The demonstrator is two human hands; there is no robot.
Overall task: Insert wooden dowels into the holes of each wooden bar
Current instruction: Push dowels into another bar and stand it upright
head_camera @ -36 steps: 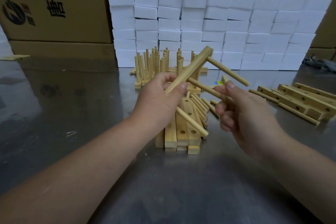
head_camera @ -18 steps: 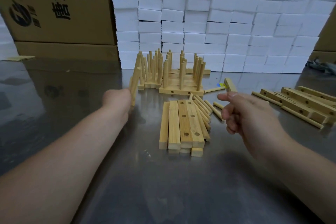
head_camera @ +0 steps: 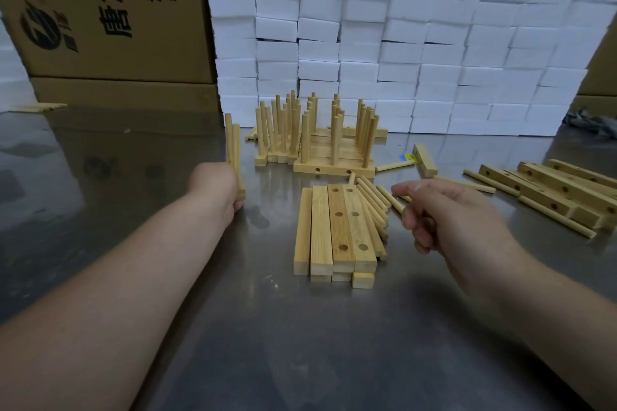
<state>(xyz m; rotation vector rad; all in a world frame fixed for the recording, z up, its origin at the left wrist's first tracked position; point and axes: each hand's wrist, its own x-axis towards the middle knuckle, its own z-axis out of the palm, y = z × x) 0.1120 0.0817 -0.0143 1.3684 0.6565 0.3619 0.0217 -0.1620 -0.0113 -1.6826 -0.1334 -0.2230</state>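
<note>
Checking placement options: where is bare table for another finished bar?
Bare table: left of the left hand, which grips a doweled bar, and in front of the bar stack, between the forearms. Crowded behind: finished bars, loose dowels by the right hand.

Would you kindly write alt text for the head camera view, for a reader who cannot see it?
The left hand holds a dowelled bar, its dowels upright, on a steel table, left of a cluster of finished bars. The right hand, loosely curled, hovers by loose dowels beside a stack of empty bars.

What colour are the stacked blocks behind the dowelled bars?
Stacked blocks are white; head view.
</note>
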